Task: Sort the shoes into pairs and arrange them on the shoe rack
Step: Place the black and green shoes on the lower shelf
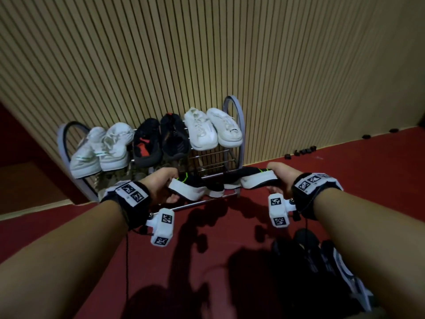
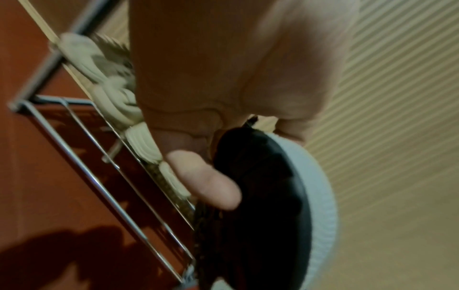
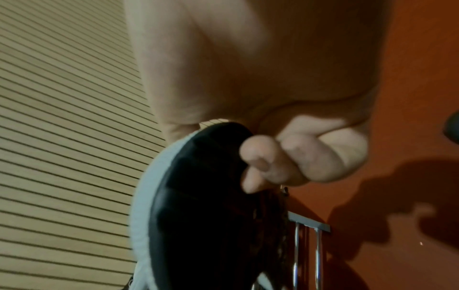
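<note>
Shoes fill the top shelf of the metal shoe rack [image 1: 232,107] I am facing, which stands against a slatted wooden wall [image 1: 207,54] on a red floor [image 1: 345,162]. From my left, that shelf holds a pair of white sneakers with pale green stripes [image 1: 101,150], a pair of black shoes with red accents [image 1: 161,139], and a pair of plain white sneakers [image 1: 212,128].

My left hand [image 1: 161,187] grips one black sneaker with a thick white sole and a neon green line [image 1: 195,187], fingers curled round its heel end. My right hand [image 1: 281,174] grips the matching black sneaker [image 1: 250,178] the same way, thumb on top. I hold both just in front of the rack, at its lower shelves, their toes pointing inward and nearly meeting.

On the lowest shelf, left side, I see shoes with cream ridged soles [image 2: 111,102]; their tops are hidden.

Two more dark shoes [image 1: 322,261] lie on the floor under my right forearm.
</note>
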The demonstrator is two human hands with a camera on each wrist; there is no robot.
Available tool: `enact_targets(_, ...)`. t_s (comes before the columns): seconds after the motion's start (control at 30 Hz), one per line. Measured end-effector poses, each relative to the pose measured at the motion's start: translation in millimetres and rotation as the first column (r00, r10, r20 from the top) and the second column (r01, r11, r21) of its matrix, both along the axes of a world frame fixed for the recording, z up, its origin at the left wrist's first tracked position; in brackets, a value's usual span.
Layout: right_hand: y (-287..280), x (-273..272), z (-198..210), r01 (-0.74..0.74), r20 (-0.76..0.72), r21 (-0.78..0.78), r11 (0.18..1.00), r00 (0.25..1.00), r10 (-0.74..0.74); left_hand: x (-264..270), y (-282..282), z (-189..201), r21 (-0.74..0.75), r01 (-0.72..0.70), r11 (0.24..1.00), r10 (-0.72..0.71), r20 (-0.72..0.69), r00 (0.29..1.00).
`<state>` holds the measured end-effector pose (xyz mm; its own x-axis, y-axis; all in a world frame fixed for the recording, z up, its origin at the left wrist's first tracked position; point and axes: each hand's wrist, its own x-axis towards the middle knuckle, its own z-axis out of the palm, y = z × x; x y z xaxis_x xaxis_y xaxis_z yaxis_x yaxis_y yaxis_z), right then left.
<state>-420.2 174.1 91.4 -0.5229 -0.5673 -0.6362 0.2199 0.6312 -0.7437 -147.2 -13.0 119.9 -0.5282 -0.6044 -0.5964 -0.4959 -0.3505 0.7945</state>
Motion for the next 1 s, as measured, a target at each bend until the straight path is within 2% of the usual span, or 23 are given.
enact_targets(0.2, -12, 9, -6, 0.103, 0.187, -0.179, 0.978, 0.98, -0.069, 44, -11, -16, -0.053, -0.115, 0.992, 0.112, -0.047, 0.993)
enact_targets(0.37, -21, 17, -17, 0.144, 0.367, -0.238, 0.96, 0.929, -0.048, 51, -18, -29, 0.001, -0.137, 0.991, 0.136, -0.136, 0.981)
enact_targets(0.5, -33, 16, -26, 0.165, 0.445, -0.247, 0.955, 0.895, -0.04, 38, -17, -38, 0.057, -0.144, 0.988, 0.152, -0.21, 0.966)
enact_targets(0.6, -43, 12, -35, 0.15, 0.479, -0.239, 0.959, 0.878, -0.018, 22, -21, -50, 0.033, -0.21, 0.977, 0.211, -0.252, 0.944)
enact_targets(0.7, -54, 8, -45, 0.154, 0.509, -0.222, 0.963, 0.86, -0.02, 6, -26, -63, 0.036, -0.218, 0.975, 0.22, -0.263, 0.939)
enact_targets(0.83, -71, 8, -59, 0.212, 0.52, -0.238, 0.948, 0.852, -0.06, -16, -32, -80, 0.048, -0.206, 0.977, 0.211, -0.273, 0.938)
enact_targets(1.0, -98, 6, -80, 0.285, 0.562, -0.298, 0.911, 0.824, -0.074, -48, -41, -100, 0.107, -0.275, 0.956, 0.294, -0.304, 0.906)
